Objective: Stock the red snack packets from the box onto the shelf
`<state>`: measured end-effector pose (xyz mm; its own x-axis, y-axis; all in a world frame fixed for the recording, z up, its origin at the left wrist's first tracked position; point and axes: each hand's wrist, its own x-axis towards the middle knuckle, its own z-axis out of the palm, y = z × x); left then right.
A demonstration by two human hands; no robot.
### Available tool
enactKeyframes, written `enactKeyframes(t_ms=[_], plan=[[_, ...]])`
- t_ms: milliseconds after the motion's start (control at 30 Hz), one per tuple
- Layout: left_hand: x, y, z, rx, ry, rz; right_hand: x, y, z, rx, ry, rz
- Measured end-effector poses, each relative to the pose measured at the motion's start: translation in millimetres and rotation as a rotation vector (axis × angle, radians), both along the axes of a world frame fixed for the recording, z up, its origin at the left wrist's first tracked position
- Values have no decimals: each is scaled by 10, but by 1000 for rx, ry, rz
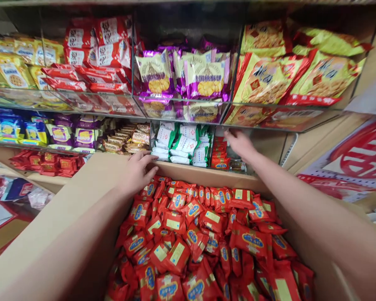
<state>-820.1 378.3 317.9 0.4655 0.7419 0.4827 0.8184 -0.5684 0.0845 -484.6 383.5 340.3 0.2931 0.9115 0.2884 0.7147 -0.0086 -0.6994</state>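
Note:
My left hand point(139, 171) rests on the far left edge of a large cardboard box point(203, 170), its fingers spread and nothing in them. The box is full of small red snack packets point(191, 238) with blue oval labels. My right hand point(240, 144) reaches past the box to a lower shelf compartment, fingers stretched toward the front lip of the shelf above. Just below and left of it, red packets point(219, 161) like those in the box stand stacked in that compartment. Nothing shows between the fingers of my right hand.
White-and-green packets point(184, 144) fill the neighbouring compartment. Above, a glass-fronted shelf point(181, 106) holds purple biscuit packs point(205, 75), red-and-white packs point(97, 46) and yellow packs point(266, 79). Brown-wrapped snacks point(128, 138) lie further left. A red-printed sheet point(360, 150) hangs at right.

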Motion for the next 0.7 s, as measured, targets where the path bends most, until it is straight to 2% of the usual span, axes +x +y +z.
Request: enactKeyframes(t_ms=[67, 100, 133, 200, 267, 300, 367, 467, 567, 700], plan=[[13, -32, 7, 72, -111, -29, -150, -417, 76, 205, -110, 94], [34, -68, 14, 116, -173, -55, -240, -656, 92, 224, -181, 166], [67, -119, 22, 136, -217, -104, -331, -900, 85, 158, -281, 281], [169, -269, 22, 50, -216, -298, -493, -1356, -10, -118, -519, 540], [305, -456, -24, -185, -106, -548, -593, -1702, -192, -361, -695, 562], [376, -547, -70, -305, -34, -638, -613, -1823, -294, -435, -748, 550], [498, -697, -195, -460, 88, -750, -603, -1974, -468, -494, -794, 540], [592, -806, -389, -487, 226, -768, -532, -2056, -586, -467, -769, 569], [589, -816, -474, -499, 279, -769, -479, -2064, -560, -451, -696, 546], [580, -821, -380, -658, 133, -708, -443, -2023, -416, -390, -443, 500]])
